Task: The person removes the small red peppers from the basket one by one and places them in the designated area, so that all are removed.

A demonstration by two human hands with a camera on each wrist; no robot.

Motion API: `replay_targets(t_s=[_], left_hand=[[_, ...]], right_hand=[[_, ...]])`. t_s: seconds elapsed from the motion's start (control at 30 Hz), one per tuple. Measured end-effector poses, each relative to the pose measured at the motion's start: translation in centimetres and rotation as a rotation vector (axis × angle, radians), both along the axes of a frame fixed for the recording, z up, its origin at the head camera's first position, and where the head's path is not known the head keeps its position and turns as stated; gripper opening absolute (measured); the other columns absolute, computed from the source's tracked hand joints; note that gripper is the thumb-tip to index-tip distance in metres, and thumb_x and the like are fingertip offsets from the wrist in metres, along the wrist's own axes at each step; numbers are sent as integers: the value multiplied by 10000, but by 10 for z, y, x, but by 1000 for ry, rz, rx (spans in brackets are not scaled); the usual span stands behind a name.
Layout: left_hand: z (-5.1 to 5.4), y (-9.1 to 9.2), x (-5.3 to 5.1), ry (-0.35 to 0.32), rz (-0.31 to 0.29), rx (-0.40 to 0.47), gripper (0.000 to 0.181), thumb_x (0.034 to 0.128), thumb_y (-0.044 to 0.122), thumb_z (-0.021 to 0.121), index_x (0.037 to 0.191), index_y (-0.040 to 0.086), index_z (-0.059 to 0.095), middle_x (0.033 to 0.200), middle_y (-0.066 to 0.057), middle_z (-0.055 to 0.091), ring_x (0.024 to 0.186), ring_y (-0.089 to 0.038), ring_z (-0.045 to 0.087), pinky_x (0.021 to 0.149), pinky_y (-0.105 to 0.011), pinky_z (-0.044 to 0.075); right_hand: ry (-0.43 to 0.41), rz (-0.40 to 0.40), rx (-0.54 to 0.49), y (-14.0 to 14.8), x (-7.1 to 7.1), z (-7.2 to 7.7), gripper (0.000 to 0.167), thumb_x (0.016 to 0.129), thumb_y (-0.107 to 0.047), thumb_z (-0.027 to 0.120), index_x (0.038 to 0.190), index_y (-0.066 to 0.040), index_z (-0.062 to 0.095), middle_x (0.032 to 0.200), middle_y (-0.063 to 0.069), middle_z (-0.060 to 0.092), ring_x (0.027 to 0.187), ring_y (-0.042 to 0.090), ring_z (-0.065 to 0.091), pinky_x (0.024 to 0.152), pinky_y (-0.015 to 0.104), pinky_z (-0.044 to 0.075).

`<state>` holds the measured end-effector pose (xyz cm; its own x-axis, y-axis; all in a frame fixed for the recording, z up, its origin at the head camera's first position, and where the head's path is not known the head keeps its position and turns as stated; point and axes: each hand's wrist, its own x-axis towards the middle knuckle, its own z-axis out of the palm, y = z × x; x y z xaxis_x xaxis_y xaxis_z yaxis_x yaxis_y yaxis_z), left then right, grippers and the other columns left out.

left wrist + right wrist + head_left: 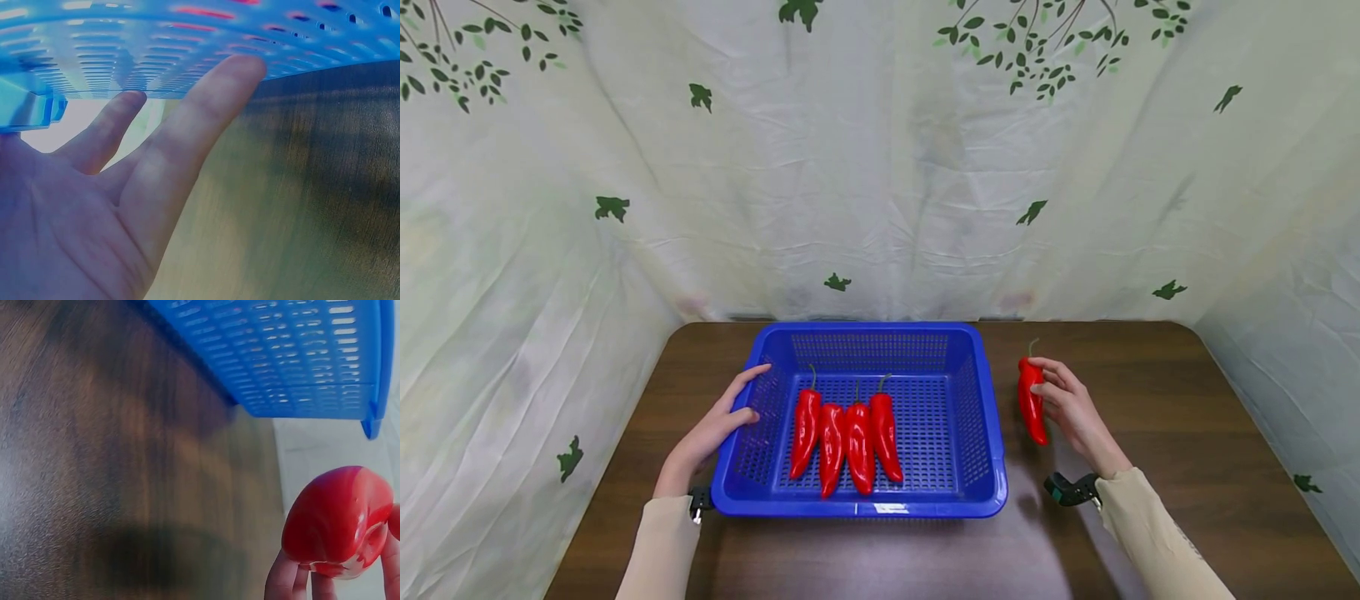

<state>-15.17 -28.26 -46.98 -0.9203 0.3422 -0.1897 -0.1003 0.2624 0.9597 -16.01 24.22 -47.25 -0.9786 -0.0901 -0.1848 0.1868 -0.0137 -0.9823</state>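
Several glossy red peppers with green stems lie side by side in a blue plastic basket [857, 508]; one of these red peppers [806, 433] is at the left of the row. At the basket's left rim, my left hand [718, 425] holds the side, with thumb and index finger over the rim. In the left wrist view other fingers [206, 106] reach along the slotted outer wall. My right hand [1075, 408] grips another red pepper [1032, 404] between thumb and fingers, to the right of the basket. Its stem points away from me, and the right wrist view shows the held pepper close up [337, 519].
The basket stands on a dark brown wooden table [1157, 417]. Behind and beside the table hangs a pale curtain [880, 208] with green leaf patterns. Each wrist wears a black strap, such as the right strap [1071, 490].
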Motion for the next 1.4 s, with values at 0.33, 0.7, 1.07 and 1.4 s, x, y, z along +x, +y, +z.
replay_targets(t_s=[0.33,0.7,1.07,1.4], left_hand=[[0,0,0,5,2,1,631,955,92,448,1509,267,201,1543,-186,39,1269,-517,275,877,-558,456],[-1,1,0,9,4,-5,634,948,81,441,1507,266,205,1540,-189,45,1263,-510,283,873,-538,461],[0,0,0,21,10,-26,635,949,99,457,1509,259,202,1546,-176,25,1253,-514,290,866,-549,461],[-1,0,0,14,7,4,644,946,104,474,1509,259,203,1537,-178,68,1225,-497,329,846,-504,481]], right_hand=[[-29,-18,76,2,-2,-13,499,974,-133,502,1426,-41,311,1421,207,317,1121,269,426,817,267,485],[-24,-40,168,1,-5,-26,478,960,-105,514,1408,-38,360,1420,218,331,1160,329,418,830,268,468],[28,-69,269,-6,-8,-31,455,931,-54,526,1375,-22,431,1371,256,396,1153,371,426,837,316,436],[11,-88,386,-15,-9,-31,461,926,-78,555,1374,-52,449,1365,253,401,1188,402,401,953,535,377]])
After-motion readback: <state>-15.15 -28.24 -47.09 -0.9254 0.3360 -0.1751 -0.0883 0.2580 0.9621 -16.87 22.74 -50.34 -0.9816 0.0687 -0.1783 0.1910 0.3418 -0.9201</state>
